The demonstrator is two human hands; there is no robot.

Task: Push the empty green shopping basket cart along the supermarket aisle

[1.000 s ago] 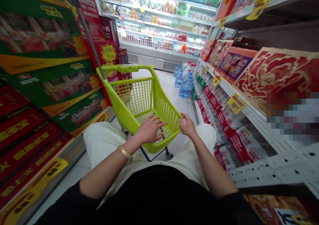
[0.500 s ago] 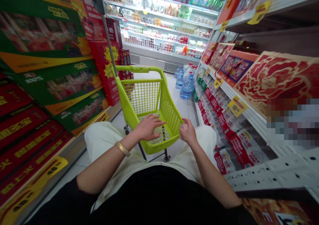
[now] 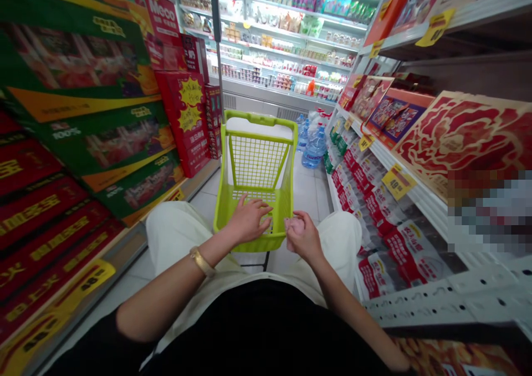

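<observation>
The left hand [image 3: 249, 219] has an open grip, over the near end of the lime-green shopping cart [image 3: 257, 245]. The right hand [image 3: 308, 242] has its grip closed on a crumpled pink thing [image 3: 293, 227] by the cart's near right corner. Big water bottles [image 3: 314, 150] stand past the cart, to its right.

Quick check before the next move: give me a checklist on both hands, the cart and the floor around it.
1. Right hand has a hold on the crumpled pink item: ok, fingers closed around it.
2. Left hand free: ok, nothing seen in it, fingers spread.
3. Left hand off the green cart: cannot tell; it overlaps the near end in view, and contact is unclear.
4. Cart upright: ok, its near end between the knees.
5. Cart wheels straight: cannot tell, they are out of sight.
6. Floor ahead free of goods: not ok, large water bottles stand beyond the cart, toward the right.
</observation>
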